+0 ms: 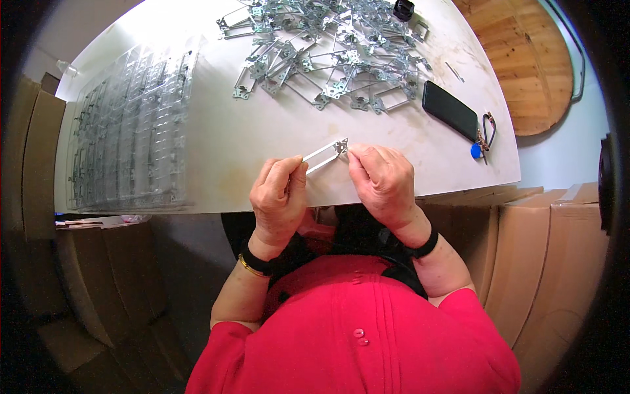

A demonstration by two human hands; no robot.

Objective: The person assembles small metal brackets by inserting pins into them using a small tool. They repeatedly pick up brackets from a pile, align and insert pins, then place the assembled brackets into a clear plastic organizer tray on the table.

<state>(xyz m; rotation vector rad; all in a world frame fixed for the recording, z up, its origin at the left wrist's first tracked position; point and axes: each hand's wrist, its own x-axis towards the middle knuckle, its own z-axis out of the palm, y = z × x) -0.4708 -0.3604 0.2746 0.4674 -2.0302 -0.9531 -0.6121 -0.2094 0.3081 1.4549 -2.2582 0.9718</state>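
Observation:
A small rectangular metal frame (325, 153) is held between both hands just above the near edge of the white table (262, 131). My left hand (279, 197) pinches its left end with thumb and fingers. The right end, with its perforated bracket, is gripped by my right hand (382, 180). The frame lies tilted, its right end higher in the picture. A big loose pile of similar metal frames (328, 56) lies at the far middle of the table, well beyond both hands.
A clear plastic tray (131, 131) with rows of metal parts covers the table's left side. A black phone (449, 109), a key ring with a blue tag (482, 138) and a small black object (403, 9) lie to the right. Cardboard boxes (558, 262) stand at both sides.

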